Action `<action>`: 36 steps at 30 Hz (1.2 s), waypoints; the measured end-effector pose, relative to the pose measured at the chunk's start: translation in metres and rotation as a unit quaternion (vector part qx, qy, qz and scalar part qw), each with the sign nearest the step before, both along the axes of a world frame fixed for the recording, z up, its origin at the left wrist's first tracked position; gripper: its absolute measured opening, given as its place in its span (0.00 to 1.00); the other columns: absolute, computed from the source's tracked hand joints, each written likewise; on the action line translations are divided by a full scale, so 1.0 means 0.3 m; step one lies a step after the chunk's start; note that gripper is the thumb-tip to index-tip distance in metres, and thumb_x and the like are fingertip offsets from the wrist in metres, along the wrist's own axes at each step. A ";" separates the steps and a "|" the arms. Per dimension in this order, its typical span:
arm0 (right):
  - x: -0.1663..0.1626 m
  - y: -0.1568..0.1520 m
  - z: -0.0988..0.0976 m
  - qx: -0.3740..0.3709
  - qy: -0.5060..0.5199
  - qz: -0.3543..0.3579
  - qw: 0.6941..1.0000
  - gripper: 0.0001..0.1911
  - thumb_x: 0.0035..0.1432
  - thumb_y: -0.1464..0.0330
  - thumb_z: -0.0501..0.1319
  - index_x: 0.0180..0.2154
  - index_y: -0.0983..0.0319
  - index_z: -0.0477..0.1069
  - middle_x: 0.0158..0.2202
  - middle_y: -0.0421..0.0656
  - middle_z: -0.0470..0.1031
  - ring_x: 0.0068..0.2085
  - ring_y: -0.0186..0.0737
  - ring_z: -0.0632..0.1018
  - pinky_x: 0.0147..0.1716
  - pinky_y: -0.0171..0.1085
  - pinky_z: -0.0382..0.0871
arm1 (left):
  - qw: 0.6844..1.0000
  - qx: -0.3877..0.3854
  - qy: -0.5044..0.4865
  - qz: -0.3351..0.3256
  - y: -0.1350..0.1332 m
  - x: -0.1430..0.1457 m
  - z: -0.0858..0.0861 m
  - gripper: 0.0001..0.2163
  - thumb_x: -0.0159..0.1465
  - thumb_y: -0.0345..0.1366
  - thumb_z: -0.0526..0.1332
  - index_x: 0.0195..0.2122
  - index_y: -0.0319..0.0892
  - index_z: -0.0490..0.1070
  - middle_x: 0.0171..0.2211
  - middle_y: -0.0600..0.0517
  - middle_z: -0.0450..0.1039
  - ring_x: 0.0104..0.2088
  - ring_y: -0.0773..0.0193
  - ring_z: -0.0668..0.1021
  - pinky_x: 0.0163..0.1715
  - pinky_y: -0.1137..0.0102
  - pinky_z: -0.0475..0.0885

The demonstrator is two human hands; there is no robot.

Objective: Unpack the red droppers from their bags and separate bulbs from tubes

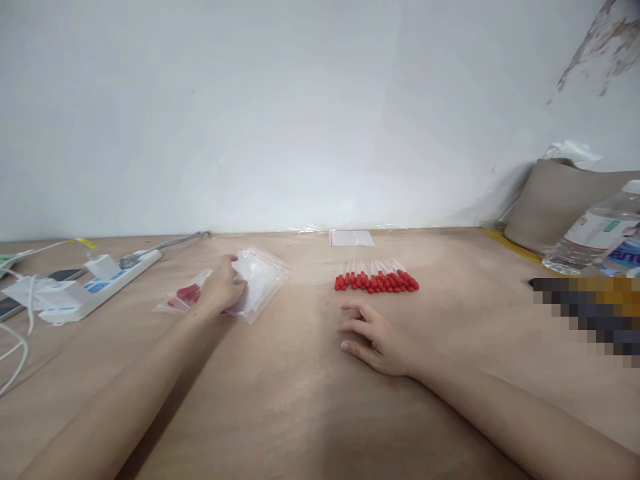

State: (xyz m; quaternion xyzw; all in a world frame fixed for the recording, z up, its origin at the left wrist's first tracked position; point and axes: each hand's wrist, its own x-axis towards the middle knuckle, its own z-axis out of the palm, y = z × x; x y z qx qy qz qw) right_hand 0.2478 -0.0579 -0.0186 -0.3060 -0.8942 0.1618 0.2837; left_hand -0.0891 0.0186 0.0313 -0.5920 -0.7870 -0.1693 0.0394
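My left hand [223,288] is at the left edge of a small pile of clear zip bags [263,283], its thumb and index finger apart. Its other fingers are mostly hidden, and I cannot tell how firmly it touches the bags. Just left of it lies a clear bag with red pieces [187,295] in it. On the table, my right hand [373,337] rests with fingers loosely spread and holds nothing. Beyond it, thin whitish sticks with red tips [377,281] lie side by side, tips toward me.
A flat clear bag [351,238] lies near the wall behind the sticks. At left are a white power strip [107,283] with chargers, cables and phones [67,274]. A water bottle [590,233] and a grey-brown roll [543,200] stand at right, near a dark blurred object [575,307].
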 end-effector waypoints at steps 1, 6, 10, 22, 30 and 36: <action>0.000 0.001 0.000 0.002 0.001 -0.001 1.000 0.13 0.57 0.63 0.53 0.41 0.62 0.68 0.50 0.52 0.59 0.43 0.37 0.69 0.42 0.39 0.66 | 1.000 0.012 -0.002 -0.007 0.017 0.001 0.004 0.26 0.52 0.37 0.58 0.52 0.46 0.52 0.38 0.49 0.71 0.39 0.52 0.74 0.36 0.65 0.67; -0.001 0.004 -0.002 0.004 0.004 -0.001 1.000 0.13 0.57 0.63 0.53 0.41 0.62 0.68 0.49 0.52 0.60 0.45 0.39 0.69 0.41 0.39 0.66 | 0.996 0.043 -0.059 0.054 0.170 -0.030 0.047 0.29 0.51 0.34 0.61 0.53 0.41 0.52 0.42 0.45 0.69 0.43 0.52 0.73 0.40 0.65 0.66; 0.002 0.004 -0.003 0.003 0.014 0.000 1.000 0.13 0.57 0.63 0.54 0.41 0.62 0.68 0.50 0.52 0.59 0.43 0.38 0.70 0.41 0.39 0.66 | 0.991 0.060 -0.020 0.120 0.181 -0.055 0.064 0.30 0.51 0.41 0.61 0.53 0.35 0.54 0.50 0.34 0.61 0.50 0.42 0.66 0.44 0.55 0.63; -0.002 -0.001 -0.003 0.012 0.015 -0.014 1.000 0.11 0.56 0.65 0.55 0.40 0.62 0.69 0.52 0.52 0.57 0.36 0.34 0.70 0.40 0.41 0.67 | 0.893 0.049 0.209 -0.396 -0.133 -0.046 -0.048 0.12 0.62 0.35 0.48 0.38 0.47 0.72 0.40 0.46 0.69 0.43 0.56 0.69 0.44 0.62 0.61; 0.002 0.004 -0.013 0.020 0.021 -0.005 1.000 0.11 0.56 0.65 0.55 0.41 0.61 0.68 0.52 0.51 0.58 0.36 0.34 0.70 0.40 0.41 0.67 | 0.884 0.032 0.238 -0.401 -0.077 0.001 -0.046 0.12 0.63 0.32 0.48 0.38 0.45 0.72 0.42 0.46 0.69 0.44 0.56 0.68 0.44 0.61 0.61; 0.001 0.008 -0.017 0.012 0.015 -0.005 1.000 0.11 0.55 0.66 0.55 0.40 0.61 0.68 0.51 0.51 0.60 0.35 0.34 0.71 0.39 0.40 0.68 | 0.933 0.169 0.090 -0.305 -0.153 0.094 0.005 0.13 0.64 0.38 0.47 0.37 0.43 0.71 0.38 0.47 0.69 0.40 0.60 0.71 0.41 0.66 0.64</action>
